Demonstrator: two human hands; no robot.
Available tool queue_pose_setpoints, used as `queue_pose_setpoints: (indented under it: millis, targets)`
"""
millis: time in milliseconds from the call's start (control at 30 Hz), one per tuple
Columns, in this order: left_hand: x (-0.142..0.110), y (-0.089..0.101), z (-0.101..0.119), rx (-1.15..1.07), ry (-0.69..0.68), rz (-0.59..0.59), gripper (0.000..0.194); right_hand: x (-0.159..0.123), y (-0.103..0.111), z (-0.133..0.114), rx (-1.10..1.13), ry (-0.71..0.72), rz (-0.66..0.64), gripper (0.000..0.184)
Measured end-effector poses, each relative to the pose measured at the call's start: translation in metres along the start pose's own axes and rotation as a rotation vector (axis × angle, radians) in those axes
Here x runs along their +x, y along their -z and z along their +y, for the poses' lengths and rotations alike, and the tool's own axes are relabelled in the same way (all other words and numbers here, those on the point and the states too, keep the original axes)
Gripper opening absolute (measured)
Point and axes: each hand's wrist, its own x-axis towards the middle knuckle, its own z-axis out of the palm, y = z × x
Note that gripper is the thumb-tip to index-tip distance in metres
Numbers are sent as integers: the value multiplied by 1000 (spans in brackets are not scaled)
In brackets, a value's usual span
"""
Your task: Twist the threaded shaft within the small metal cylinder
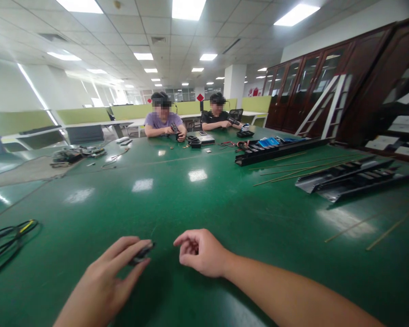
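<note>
My left hand (109, 277) is pinching a small dark object (142, 253) between thumb and fingers, above the near part of the green table. The object has a black and greyish surface; fingers cover much of it, and its kind is unclear. To its right, my right hand (202, 253) hovers apart from it, with the index finger partly stretched and a gap to the thumb. The other fingers of that hand curl toward the palm, and nothing shows in them.
A black cable (10, 245) lies coiled at the left. Black metal channels (354, 179) and thin rods (293, 175) lie on the green table (163, 195) at the right. Two people sit across, each handling a tool. A stepladder (334, 106) stands by the cabinets.
</note>
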Motion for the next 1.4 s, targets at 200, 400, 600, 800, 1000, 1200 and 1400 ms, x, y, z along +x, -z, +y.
queue_pose_setpoints:
  millis: [200,400,600,800,1000,1200,1400]
  targets:
    - [30,-55,16,-154,-24,-144,38,-1,-1,2,-200,101,98,49]
    - [6,-53,7,-201,-12,-24,26,-2,-2,1,-229,54,39,46]
    - [10,-49,5,-264,-39,-119,27,-7,-4,-3,-243,130,63,48]
    - [6,-59,2,-245,36,-117,41,-12,-4,-11,-359,233,191,40]
    - [8,-58,4,-281,132,-161,21,-13,-4,-15,-462,253,173,25]
    - [10,-56,6,-283,128,-161,20,-12,-5,-13,-459,280,169,25]
    - [8,-58,6,-322,95,-144,18,-12,-5,-16,-448,295,166,23]
